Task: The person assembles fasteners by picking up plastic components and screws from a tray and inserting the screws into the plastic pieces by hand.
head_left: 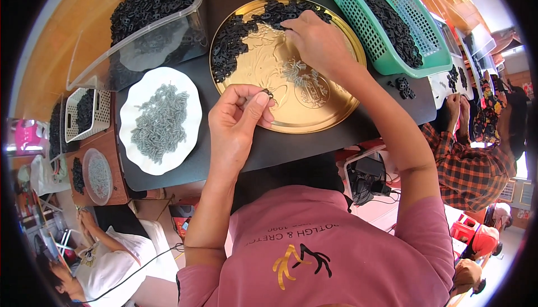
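My left hand [240, 117] pinches a small dark part [268, 92] between thumb and fingers, over the near edge of a round gold tray [330, 105]. My right hand [318, 41] reaches into the tray, its fingertips on the pile of small black parts [246, 27] heaped along the tray's far left side. Whether the right hand holds a part is hidden by its fingers.
A white scalloped plate [134, 142] of small grey pieces lies to the left. A clear plastic bin [145, 38] of black parts stands far left, a green mesh basket [386, 60] of black parts far right. Other people work at both sides.
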A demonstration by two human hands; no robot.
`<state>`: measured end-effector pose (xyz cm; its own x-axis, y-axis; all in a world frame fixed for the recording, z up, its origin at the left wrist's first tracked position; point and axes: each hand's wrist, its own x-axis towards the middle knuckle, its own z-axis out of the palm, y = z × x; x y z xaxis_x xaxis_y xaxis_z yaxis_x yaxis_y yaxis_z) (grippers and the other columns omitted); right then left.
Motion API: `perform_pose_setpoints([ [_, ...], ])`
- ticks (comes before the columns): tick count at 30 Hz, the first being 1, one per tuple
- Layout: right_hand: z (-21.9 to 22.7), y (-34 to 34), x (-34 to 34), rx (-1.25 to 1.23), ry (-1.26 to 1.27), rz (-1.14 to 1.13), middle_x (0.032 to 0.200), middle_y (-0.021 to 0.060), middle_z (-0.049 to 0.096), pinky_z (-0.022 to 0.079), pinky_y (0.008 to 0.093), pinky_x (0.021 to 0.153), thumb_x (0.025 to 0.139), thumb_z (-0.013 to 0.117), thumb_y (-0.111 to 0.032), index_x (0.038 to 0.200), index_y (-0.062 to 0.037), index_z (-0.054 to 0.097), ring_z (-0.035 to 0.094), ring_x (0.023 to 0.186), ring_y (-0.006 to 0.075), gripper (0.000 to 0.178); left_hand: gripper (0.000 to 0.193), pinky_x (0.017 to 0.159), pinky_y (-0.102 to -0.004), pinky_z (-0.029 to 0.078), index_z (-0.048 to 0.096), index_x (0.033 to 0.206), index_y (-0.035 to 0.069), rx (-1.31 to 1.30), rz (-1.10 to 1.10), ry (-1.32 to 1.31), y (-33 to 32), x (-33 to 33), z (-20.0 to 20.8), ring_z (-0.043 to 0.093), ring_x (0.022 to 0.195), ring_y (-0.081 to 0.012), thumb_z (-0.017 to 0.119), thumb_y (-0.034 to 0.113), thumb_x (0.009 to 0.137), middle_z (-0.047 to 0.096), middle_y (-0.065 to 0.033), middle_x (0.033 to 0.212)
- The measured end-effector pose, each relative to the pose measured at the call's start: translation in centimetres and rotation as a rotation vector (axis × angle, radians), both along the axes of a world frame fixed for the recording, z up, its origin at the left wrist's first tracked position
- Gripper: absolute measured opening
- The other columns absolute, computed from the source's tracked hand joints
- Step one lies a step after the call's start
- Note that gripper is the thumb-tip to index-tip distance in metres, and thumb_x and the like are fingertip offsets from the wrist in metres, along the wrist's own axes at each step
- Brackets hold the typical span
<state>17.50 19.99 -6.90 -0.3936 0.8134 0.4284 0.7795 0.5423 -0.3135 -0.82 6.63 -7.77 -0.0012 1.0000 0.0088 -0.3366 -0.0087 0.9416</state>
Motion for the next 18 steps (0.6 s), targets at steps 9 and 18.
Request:
perform_pose_setpoints([
  [9,0.1,-0.4,-0.7,-0.017,-0.151,0.024,0.095,0.0130,0.061,0.052,0.0420,0.069,0.090,0.057,-0.018,0.109,-0.0089,0.068,0.064,0.077,0.0328,0.024,0.011,0.062,-0.0212,0.049,0.059,0.100,-0.001,-0.005,-0.012,-0.007,-0.1,-0.2,-0.1,0.059,0.068,-0.0081,0.061,0.008,0.094,0.067,-0.0082,0.085],
  [18,-0.6,0.2,-1.3,-0.012,-0.264,-0.023,0.095,0.0111,0.061,0.052,0.0407,0.070,0.089,0.058,-0.017,0.110,-0.0078,0.067,0.064,0.079,0.0328,0.024,0.011,0.061,-0.0213,0.048,0.059,0.100,-0.001,-0.011,-0.017,-0.024,-0.1,-0.3,-0.2,0.059,0.067,-0.0079,0.061,0.007,0.094,0.067,-0.0083,0.085],
])
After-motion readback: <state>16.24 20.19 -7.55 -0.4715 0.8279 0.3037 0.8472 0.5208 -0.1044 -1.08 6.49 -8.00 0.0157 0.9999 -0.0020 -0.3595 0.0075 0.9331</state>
